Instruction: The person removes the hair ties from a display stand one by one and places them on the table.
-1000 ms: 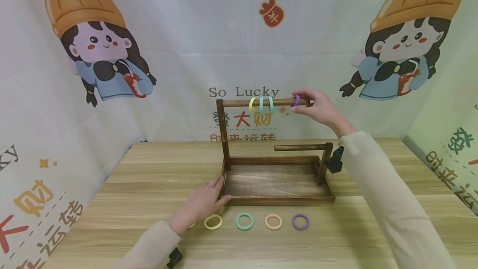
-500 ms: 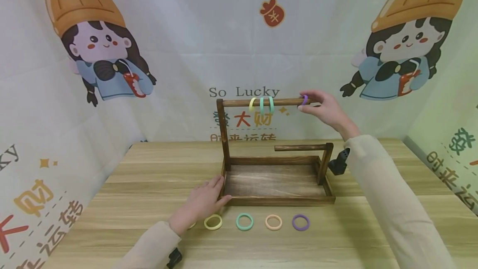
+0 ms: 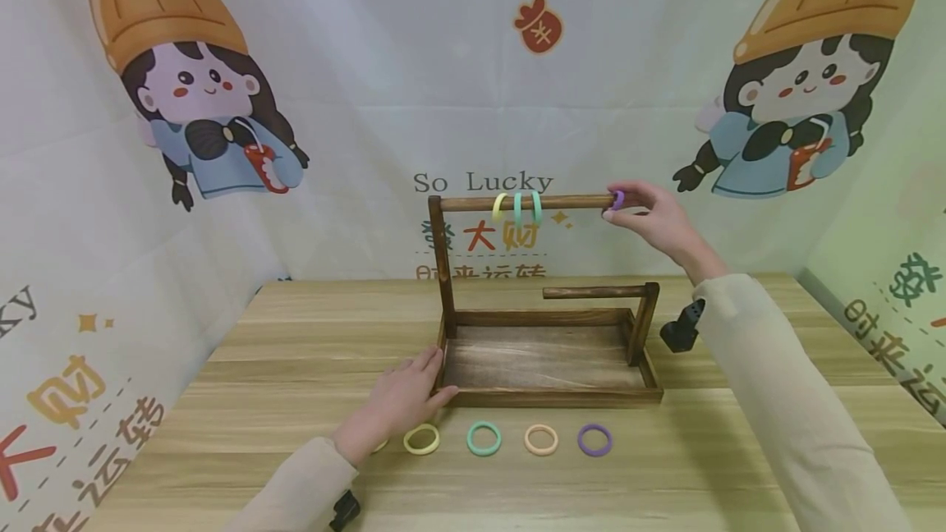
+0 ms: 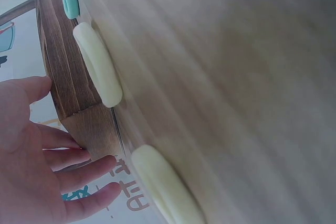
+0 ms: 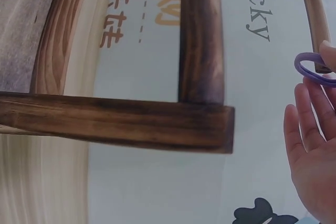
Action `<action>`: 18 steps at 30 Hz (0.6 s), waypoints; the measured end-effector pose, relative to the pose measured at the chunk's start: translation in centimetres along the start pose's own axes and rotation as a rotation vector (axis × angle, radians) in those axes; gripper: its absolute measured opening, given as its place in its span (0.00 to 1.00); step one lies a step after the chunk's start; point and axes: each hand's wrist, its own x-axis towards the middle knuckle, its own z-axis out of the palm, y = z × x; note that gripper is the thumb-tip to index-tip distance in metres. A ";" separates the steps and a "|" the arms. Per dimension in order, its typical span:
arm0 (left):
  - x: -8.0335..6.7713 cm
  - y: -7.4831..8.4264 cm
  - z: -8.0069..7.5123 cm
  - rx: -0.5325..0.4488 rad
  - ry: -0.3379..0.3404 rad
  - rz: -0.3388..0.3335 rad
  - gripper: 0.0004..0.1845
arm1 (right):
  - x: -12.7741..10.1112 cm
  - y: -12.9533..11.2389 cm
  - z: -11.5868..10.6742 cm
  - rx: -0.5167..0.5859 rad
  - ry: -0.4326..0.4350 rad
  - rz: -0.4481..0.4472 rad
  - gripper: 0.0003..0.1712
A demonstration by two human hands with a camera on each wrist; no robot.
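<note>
A wooden stand with a tray base carries a high rod and a lower short bar. Yellow, green and teal rings hang on the high rod. My right hand pinches a purple ring at the rod's free right end; the right wrist view shows this ring around the rod tip beside my fingers. My left hand lies flat on the table, fingers straight against the tray's front left corner.
Yellow, green, peach and purple rings lie in a row on the wooden table before the tray. Another pale ring lies by my left wrist. Printed cloth walls enclose the table.
My right hand has slid the purple ring rightward along the high rod, from near the other rings to the free end. The left hand has stayed put.
</note>
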 end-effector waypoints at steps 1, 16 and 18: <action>0.0 0.0 0.0 0.001 0.000 -0.001 0.34 | -0.1 0.1 0.0 0.002 0.006 -0.001 0.28; 0.0 -0.1 0.1 0.003 -0.003 0.002 0.34 | -1.9 1.5 -0.7 0.051 0.128 -0.032 0.26; 0.0 -0.1 0.1 0.008 -0.002 0.004 0.34 | -2.2 1.6 -0.6 0.080 0.137 -0.036 0.25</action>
